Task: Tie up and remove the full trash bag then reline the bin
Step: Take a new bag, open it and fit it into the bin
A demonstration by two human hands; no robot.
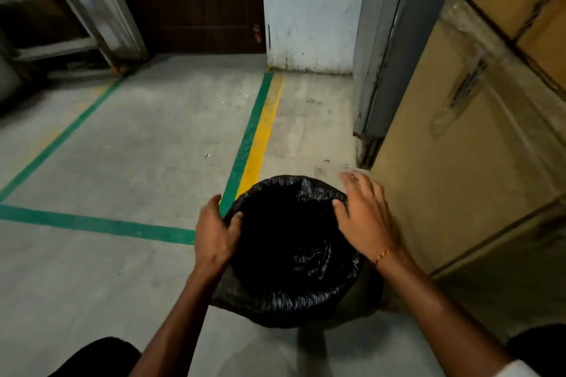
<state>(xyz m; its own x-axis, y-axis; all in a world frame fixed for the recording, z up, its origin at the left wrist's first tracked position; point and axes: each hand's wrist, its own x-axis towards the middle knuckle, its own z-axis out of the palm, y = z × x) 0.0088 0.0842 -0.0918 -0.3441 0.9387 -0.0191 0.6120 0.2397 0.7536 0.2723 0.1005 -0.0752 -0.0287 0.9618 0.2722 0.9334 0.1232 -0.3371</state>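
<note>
Standing on the concrete floor (122,162) beside stacked cardboard boxes (459,147), the bin (291,312) carries a black bag (294,254) folded over its rim, just beside a green and yellow floor line (254,131). The left hand (216,234) grips the bag's left rim, fingers (235,219) curled round it. The right hand (364,214) rests on the right rim, fingers spread and straight.

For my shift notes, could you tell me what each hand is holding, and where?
The left hand grips the black bag at the bin's left rim. The right hand holds nothing; its straight fingers lie over the right rim.
</note>
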